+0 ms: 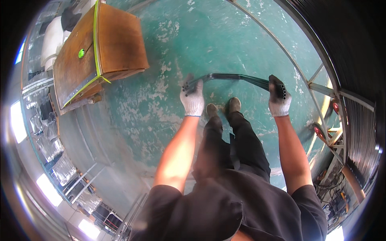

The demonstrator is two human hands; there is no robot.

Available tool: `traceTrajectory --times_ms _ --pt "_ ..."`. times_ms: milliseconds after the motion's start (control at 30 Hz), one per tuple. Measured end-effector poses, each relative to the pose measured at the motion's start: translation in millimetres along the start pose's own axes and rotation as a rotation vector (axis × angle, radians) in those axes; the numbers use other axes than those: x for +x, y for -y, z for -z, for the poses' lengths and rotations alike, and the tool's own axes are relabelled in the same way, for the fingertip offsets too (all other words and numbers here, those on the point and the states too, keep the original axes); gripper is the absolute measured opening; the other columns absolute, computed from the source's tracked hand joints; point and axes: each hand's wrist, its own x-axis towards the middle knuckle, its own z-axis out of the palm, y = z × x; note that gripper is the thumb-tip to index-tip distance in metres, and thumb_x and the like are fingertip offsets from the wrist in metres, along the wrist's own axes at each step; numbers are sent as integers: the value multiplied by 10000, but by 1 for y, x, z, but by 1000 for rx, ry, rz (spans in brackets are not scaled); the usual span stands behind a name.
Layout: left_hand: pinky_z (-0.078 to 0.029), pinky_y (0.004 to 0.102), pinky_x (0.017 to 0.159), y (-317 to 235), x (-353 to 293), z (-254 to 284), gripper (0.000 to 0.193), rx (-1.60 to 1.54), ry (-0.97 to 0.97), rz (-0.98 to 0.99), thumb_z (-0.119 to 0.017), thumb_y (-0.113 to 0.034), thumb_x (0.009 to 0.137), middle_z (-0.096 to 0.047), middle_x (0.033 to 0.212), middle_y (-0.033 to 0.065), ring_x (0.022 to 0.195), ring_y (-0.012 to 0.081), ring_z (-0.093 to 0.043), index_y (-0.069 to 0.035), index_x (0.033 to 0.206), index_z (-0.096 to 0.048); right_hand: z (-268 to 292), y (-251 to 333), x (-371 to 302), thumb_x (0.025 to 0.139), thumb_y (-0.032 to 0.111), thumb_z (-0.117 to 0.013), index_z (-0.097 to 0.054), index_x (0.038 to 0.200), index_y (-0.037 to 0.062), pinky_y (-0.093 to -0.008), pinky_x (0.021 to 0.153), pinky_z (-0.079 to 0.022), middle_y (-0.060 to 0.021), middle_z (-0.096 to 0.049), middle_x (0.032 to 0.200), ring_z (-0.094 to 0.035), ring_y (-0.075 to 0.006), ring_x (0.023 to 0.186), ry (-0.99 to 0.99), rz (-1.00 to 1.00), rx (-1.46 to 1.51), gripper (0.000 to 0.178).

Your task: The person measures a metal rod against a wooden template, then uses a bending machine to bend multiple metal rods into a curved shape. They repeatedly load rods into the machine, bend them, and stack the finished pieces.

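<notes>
Between my two gloved hands I hold a bundle of several thin black tubes (225, 76) crosswise above the floor. My left hand (194, 96), in a white knit glove with a darkened palm, is closed round the left end of the bundle. Around the right end my right hand (279, 96) is closed, its glove blackened over the fingers. Round open tube ends show just beyond both hands. The bundle looks bowed, at least partly from the fisheye picture.
At the upper left stands a brown wooden table or crate (122, 38) with a yellow-green tape measure (81, 53) on top. Metal rack frames (321, 89) rise on the right beside stacked dark rods (364, 136). Red-hubbed wheels (318, 131) sit low there. Worn green floor (161, 36) lies below.
</notes>
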Motion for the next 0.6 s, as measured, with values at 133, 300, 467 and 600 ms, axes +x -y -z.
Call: traceTrajectory --times_ms 133,300,467,600 --pt "-561 405 1052 10 11 -3 350 370 -13 -247 -710 -172 1071 -780 1279 195 1161 316 -746 55 1336 -722 3 -4 0 1105 216 -685 -764 1313 26 -335 955 -603 -123 -819 1168 -770 -162 1041 -12 69 -33 293" --pt "-578 410 1011 3 11 9 271 420 11 -355 -691 -164 1076 -798 1217 190 1110 325 -760 52 1220 -766 -1 1 -1 1071 227 -708 -763 1317 60 -388 912 -623 -189 -815 1133 -815 -274 1059 -21 3 -5 302" --pt "-577 354 969 -5 -5 7 275 178 11 -177 -730 -188 1069 -809 1174 138 1079 245 -761 31 1233 -752 -8 5 -6 1063 234 -713 -771 1302 75 -398 902 -623 -192 -813 1112 -812 -317 1051 -86 -10 -15 293" --pt "-581 351 944 -12 -1 6 250 260 57 -114 -740 -188 1059 -810 1148 141 1047 228 -766 13 1206 -761 -10 6 -3 1073 254 -680 -767 1305 88 -420 914 -618 -179 -804 1149 -790 -366 1075 -112 -20 -74 299"
